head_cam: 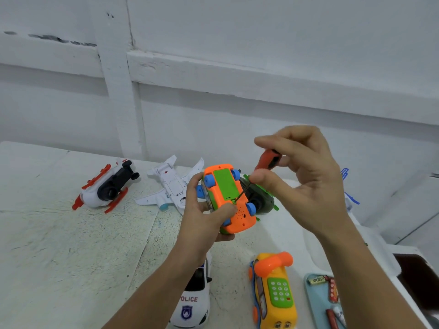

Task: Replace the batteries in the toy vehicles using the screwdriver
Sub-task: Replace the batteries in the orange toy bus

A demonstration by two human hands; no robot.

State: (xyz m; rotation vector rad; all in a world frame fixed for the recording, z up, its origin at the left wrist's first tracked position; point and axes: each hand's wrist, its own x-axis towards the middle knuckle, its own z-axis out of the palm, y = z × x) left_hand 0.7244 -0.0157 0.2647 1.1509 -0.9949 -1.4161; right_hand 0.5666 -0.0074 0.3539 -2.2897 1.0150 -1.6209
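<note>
My left hand point(204, 210) grips an orange toy car point(228, 198) turned belly-up above the table, showing blue wheels and a green battery cover. My right hand point(301, 176) pinches a red-handled screwdriver point(267, 160) between thumb and fingers. Its thin dark shaft slants down-left, with the tip at the near edge of the green cover. A light blue tray point(318, 302) at the bottom right holds several batteries point(317, 280).
On the white table point(71, 245) lie a white and red helicopter point(104, 186), a white plane point(168, 184) upside down, a dark green toy point(260, 198) behind the car, a white police car point(192, 302) and a yellow phone car point(273, 293). A white wall stands behind.
</note>
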